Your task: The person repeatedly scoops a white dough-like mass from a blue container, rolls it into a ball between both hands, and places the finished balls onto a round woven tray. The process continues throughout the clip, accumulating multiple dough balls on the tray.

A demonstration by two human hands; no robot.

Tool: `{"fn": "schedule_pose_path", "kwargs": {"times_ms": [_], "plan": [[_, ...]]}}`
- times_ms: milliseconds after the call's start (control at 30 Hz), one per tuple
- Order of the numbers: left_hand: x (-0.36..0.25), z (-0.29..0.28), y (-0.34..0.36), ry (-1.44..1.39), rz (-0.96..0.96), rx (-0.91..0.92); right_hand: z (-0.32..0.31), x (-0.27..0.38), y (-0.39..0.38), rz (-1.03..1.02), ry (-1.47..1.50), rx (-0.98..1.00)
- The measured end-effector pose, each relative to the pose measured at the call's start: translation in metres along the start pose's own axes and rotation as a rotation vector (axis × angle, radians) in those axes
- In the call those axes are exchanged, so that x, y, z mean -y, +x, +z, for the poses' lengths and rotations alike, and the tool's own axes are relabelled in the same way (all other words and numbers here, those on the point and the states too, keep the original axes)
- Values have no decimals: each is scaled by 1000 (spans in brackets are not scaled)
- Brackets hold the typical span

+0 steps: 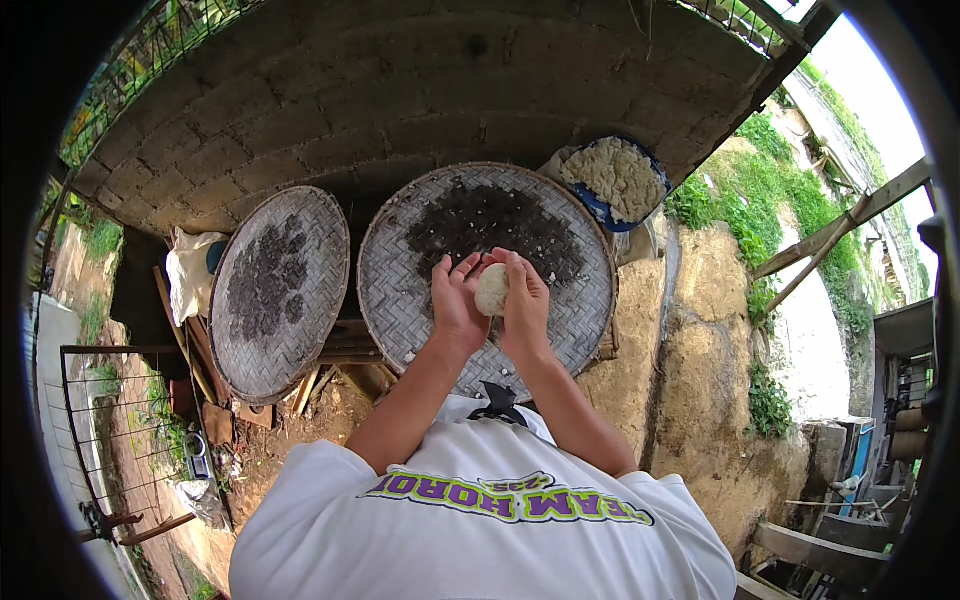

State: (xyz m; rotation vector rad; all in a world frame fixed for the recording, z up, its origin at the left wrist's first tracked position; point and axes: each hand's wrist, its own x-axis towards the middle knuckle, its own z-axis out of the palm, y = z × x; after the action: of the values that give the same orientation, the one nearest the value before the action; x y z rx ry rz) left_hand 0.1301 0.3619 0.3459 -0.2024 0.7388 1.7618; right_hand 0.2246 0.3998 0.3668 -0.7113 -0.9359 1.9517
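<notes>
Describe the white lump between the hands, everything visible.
The white lump is a small, rounded, off-white mass with a rough, grainy surface, like pressed dough or mash. It is cupped between the left hand and the right hand, whose fingers and palms press against its sides. Held in the air above the large round woven tray, it does not touch the tray's dark patch.

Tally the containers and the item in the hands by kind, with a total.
Round woven trays: 2 (larger one, smaller one)
Blue basin of pale crumbly stuff: 1
Pale lump held between left hand and right hand: 1
Total: 4
</notes>
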Motion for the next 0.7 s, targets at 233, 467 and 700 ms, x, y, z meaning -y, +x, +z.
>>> {"fn": "schedule_pose_path", "kwargs": {"times_ms": [233,467,700], "plan": [[-11,-18,2,-113,-298,344,-4,-6,-3,-626,-660,210],[-4,-3,-8,-172,-133,173,-1,-12,-5,-316,-346,100],[-6,-28,2,-135,-306,313,-7,-18,-3,-303,-472,85]]}}
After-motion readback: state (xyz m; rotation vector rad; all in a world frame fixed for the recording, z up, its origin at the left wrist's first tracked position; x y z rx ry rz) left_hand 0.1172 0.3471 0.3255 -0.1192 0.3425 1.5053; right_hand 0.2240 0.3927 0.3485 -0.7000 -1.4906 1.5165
